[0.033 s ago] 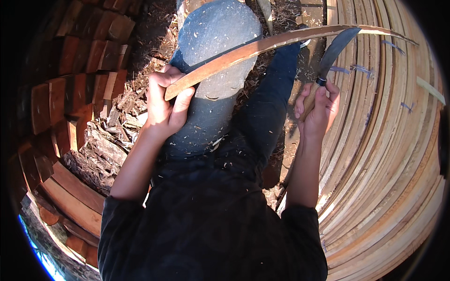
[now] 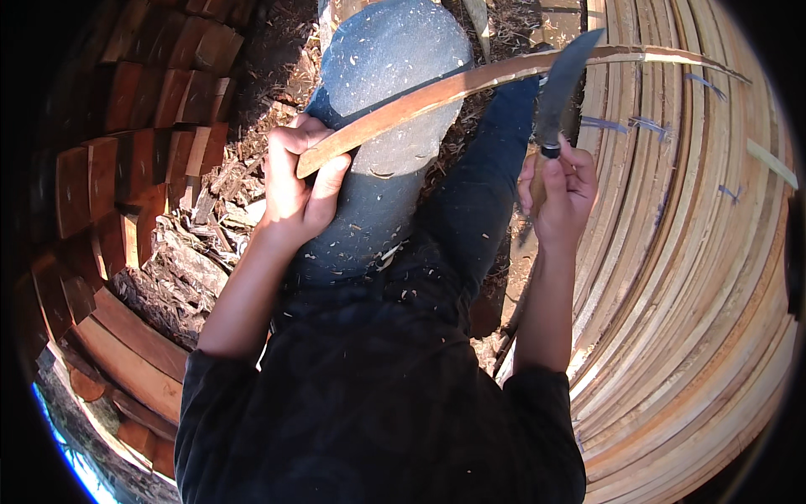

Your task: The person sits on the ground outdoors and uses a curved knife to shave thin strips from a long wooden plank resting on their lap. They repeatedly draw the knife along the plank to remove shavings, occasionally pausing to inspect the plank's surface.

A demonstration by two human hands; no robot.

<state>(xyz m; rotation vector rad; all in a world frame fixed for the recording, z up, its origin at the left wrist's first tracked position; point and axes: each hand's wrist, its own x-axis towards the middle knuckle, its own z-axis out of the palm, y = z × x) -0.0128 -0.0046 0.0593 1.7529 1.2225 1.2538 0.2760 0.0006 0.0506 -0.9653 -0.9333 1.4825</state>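
A long, thin wooden strip (image 2: 437,94) lies across my raised knee, its far end reaching right over the stacked boards. My left hand (image 2: 302,181) grips the strip's near end, thumb on one side and fingers curled on the other. In my right hand (image 2: 561,189) is a knife (image 2: 561,88) with a wooden handle and a dark, curved blade. Pointing away from me, the blade crosses over the strip to the right of the knee; whether its edge touches the wood I cannot tell.
Long, pale wooden strips (image 2: 663,277) are stacked along my right side, with bits of purple tie (image 2: 646,126) among them. Reddish wooden blocks (image 2: 101,181) are piled at my left. Bark and shavings (image 2: 189,252) cover the ground, and wood chips dot my jeans (image 2: 395,46).
The knife has shifted left along the strip, and its blade has turned to point more straight away from me. My left hand and the strip have hardly moved.
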